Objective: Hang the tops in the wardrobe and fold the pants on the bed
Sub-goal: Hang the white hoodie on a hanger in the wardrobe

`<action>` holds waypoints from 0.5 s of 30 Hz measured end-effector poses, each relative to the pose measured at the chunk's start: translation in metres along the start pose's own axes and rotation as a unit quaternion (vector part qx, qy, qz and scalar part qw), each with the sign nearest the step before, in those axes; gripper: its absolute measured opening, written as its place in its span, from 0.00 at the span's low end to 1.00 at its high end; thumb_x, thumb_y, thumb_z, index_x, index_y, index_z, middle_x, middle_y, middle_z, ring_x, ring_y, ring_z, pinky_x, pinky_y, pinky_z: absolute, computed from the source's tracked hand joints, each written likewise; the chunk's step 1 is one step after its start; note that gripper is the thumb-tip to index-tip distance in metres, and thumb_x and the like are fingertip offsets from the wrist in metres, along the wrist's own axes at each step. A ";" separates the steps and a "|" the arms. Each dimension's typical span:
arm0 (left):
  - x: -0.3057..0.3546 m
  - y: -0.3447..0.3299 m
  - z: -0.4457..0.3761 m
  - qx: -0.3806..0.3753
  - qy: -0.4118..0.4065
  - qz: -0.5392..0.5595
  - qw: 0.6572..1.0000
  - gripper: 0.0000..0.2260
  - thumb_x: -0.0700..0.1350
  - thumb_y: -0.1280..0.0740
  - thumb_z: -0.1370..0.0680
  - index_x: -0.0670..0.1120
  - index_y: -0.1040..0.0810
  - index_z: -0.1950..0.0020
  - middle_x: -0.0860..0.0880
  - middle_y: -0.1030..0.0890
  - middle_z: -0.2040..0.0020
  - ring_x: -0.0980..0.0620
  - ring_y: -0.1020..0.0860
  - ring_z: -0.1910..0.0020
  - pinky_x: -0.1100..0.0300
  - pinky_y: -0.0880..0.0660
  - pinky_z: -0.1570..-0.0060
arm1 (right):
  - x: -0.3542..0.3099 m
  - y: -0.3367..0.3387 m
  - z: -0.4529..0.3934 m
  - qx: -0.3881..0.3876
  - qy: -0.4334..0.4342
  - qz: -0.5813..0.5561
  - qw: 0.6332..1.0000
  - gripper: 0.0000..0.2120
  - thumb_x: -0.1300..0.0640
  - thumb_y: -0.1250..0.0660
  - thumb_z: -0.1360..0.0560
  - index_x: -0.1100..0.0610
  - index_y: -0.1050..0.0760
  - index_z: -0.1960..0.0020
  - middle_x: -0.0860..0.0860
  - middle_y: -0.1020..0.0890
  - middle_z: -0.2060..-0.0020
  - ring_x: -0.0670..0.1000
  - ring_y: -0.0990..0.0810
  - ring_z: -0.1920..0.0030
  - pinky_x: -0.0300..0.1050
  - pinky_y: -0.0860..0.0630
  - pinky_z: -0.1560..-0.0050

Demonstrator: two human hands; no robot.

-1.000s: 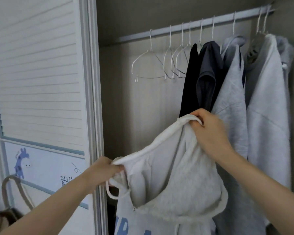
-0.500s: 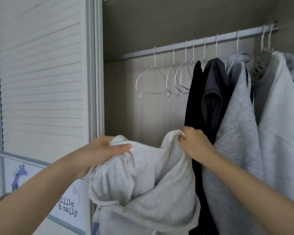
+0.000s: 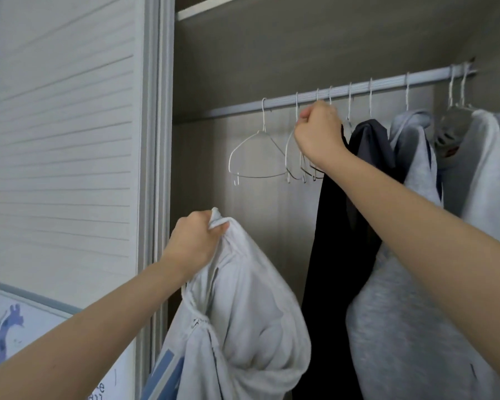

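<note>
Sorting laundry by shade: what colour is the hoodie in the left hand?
Light grey hoodie, with a blue print low down; head view.

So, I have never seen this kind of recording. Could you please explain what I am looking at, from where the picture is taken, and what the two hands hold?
There is no machine here. A person wears a camera on the head, so you see that person's own two bare arms reaching forward into an open wardrobe.

The left hand grips a light grey hoodie by its top edge; the rest hangs down.

The right hand is closed around the neck of one of the empty wire hangers on the rail.

To the right, tops already hang: a black one, a dark grey one, and several light grey ones.

On the left is the slatted wardrobe door.
</note>
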State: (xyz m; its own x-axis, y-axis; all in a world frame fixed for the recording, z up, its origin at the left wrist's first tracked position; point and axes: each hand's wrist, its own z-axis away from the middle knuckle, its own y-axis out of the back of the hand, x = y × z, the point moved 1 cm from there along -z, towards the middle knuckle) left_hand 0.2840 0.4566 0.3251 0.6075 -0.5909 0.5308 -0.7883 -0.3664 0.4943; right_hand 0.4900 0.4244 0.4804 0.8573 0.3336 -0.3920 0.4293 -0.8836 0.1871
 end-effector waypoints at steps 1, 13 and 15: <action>0.001 -0.001 -0.003 0.000 0.000 0.006 1.000 0.14 0.50 0.37 0.19 0.45 0.26 0.62 0.48 0.24 0.67 0.50 0.27 0.69 0.60 0.35 0.71 | 0.003 -0.005 -0.009 -0.001 -0.015 0.022 1.000 0.17 0.62 0.43 0.23 0.64 0.32 0.36 0.61 0.30 0.36 0.62 0.30 0.38 0.50 0.30 0.41; -0.008 -0.011 -0.010 -0.070 0.150 0.258 0.952 0.08 0.45 0.33 0.20 0.42 0.18 0.50 0.44 0.15 0.55 0.47 0.17 0.55 0.56 0.21 0.56 | 0.058 -0.022 -0.046 -0.139 -0.227 -0.052 0.962 0.22 0.55 0.51 0.17 0.65 0.40 0.27 0.63 0.31 0.31 0.61 0.29 0.36 0.51 0.32 0.37; -0.010 -0.013 -0.009 -0.083 0.174 0.283 0.939 0.07 0.46 0.33 0.21 0.44 0.18 0.49 0.45 0.14 0.54 0.47 0.16 0.54 0.54 0.20 0.54 | 0.061 -0.026 -0.047 -0.129 -0.259 -0.114 0.951 0.27 0.45 0.53 0.18 0.60 0.41 0.25 0.59 0.29 0.32 0.60 0.29 0.36 0.51 0.35 0.35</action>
State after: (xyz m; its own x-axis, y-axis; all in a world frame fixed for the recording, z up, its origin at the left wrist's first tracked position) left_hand 0.2892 0.4736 0.3193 0.1127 -0.3758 0.9198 -0.9864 0.0694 0.1492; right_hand 0.5447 0.4831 0.4937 0.5081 0.2418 -0.8266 0.6995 -0.6759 0.2322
